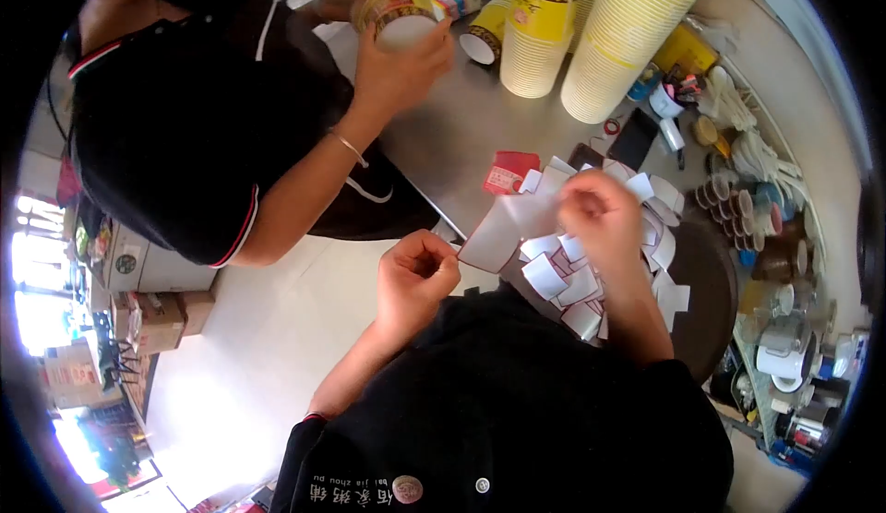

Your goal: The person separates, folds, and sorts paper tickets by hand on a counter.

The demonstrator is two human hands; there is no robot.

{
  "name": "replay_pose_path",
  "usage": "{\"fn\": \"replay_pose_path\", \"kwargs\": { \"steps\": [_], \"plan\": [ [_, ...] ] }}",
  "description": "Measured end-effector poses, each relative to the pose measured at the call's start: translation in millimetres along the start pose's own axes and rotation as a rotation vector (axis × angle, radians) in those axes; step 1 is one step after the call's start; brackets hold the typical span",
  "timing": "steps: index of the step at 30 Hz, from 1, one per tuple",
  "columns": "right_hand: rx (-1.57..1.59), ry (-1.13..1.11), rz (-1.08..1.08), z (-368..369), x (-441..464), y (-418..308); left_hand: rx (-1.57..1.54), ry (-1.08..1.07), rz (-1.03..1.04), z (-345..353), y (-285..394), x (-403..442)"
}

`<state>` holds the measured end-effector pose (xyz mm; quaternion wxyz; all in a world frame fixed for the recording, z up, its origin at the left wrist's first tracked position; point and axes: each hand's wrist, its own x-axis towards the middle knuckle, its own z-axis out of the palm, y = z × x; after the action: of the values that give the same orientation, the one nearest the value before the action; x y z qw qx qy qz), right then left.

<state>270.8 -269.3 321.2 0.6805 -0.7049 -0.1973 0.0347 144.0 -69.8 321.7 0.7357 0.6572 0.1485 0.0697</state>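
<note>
My left hand (420, 278) is closed, its thumb and fingertips pinching the near left corner of a white paper piece (494, 234) with a thin red edge. Over the far side of that paper is my right hand (598, 216), fingers curled together and slightly blurred; whatever they hold, if anything, is hidden. Below and beside my right hand spreads a heap of small white paper pieces (544, 279), many with dark red edges. A red printed packet (510, 172) lies just beyond the paper.
At left, a co-worker in a black shirt (185, 135) holds a yellow patterned paper bowl (403, 19). Tall stacks of yellow paper cups (540, 33) stand on the metal table (429, 139). A dark phone (634, 138) and a round brown stool (706, 301) are at right.
</note>
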Motion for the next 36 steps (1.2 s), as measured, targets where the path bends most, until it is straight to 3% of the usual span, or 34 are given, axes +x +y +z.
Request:
{"fn": "replay_pose_path", "kwargs": {
  "steps": [1,3,5,10,12,14,16,17,19,22,25,28,33,35,36],
  "plan": [
    [0.014,0.136,0.057,-18,0,-2,0.031,-0.036,-0.001,5,-2,4],
    [-0.244,0.424,0.032,-62,-3,4,0.103,-0.124,-0.002,17,-5,13],
    [-0.247,0.582,-0.001,-98,-10,-3,0.252,-0.268,0.069,36,-18,28],
    [-0.336,0.718,-0.067,-120,-23,-12,0.372,-0.46,0.28,98,-52,61],
    [-0.348,0.727,-0.038,-120,-27,-8,0.339,-0.39,0.182,97,-87,73],
    [-0.347,0.694,-0.056,-116,-31,-2,0.311,-0.321,0.085,88,-124,87],
    [-0.326,0.689,-0.035,-115,-36,3,0.28,-0.172,-0.29,67,-139,98],
    [-0.3,0.687,-0.015,-115,-38,8,0.288,-0.177,-0.296,61,-138,100],
    [-0.271,0.689,0.01,-115,-39,14,0.046,-0.102,-0.635,53,-132,106],
    [-0.293,0.646,0.006,-110,-37,16,-0.115,-0.017,-0.762,54,-132,119],
    [-0.268,0.588,0.006,-98,-29,15,-0.267,0.078,-0.823,53,-147,141],
    [-0.207,0.504,-0.045,-81,-21,19,-0.22,0.144,-0.809,50,-151,148],
    [-0.167,0.145,-0.161,-21,-4,9,-0.308,0.11,-0.71,35,-134,129],
    [-0.222,0.046,-0.294,1,2,2,-0.3,0.124,-0.647,28,-123,119],
    [-0.238,-0.002,-0.398,11,6,-2,-0.316,0.023,-0.597,23,-115,113]
  ]
}}
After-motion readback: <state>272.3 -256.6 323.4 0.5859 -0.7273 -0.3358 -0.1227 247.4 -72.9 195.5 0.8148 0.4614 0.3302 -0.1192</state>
